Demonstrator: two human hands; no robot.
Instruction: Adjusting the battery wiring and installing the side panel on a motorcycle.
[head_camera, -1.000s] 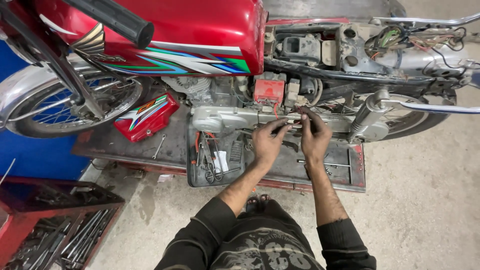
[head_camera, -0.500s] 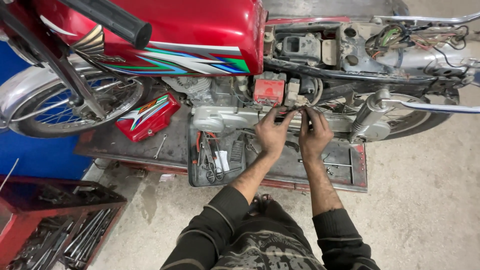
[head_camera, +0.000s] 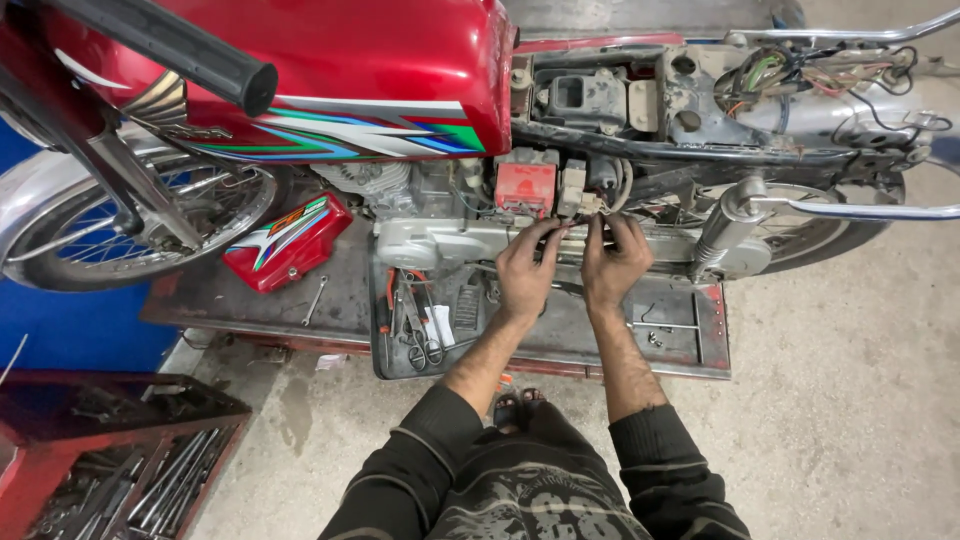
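At the middle of the motorcycle's frame, just below the red battery (head_camera: 526, 187), both hands work on a small cluster of wires (head_camera: 590, 207). The left hand (head_camera: 523, 272) has its fingers curled and pressed together at the tips, seemingly pinching a dark lead; the right hand (head_camera: 612, 262) is closed the same way just beside it, its fingertips at the same spot. What exactly sits between the fingers is too small to tell. A second ago the hands were lower, near the engine case (head_camera: 440, 242); they have since risen to the connectors by the battery, so the work has moved from the case to the wiring itself. Below the hands lies a dark tray (head_camera: 690, 345) with pliers (head_camera: 412, 318) and small parts. A detached red side cover (head_camera: 288, 240) rests to the left on the stand, with a spanner (head_camera: 314, 299) near it. Further left stands the front wheel (head_camera: 130, 225), and a red toolbox (head_camera: 120, 460) sits on the floor.
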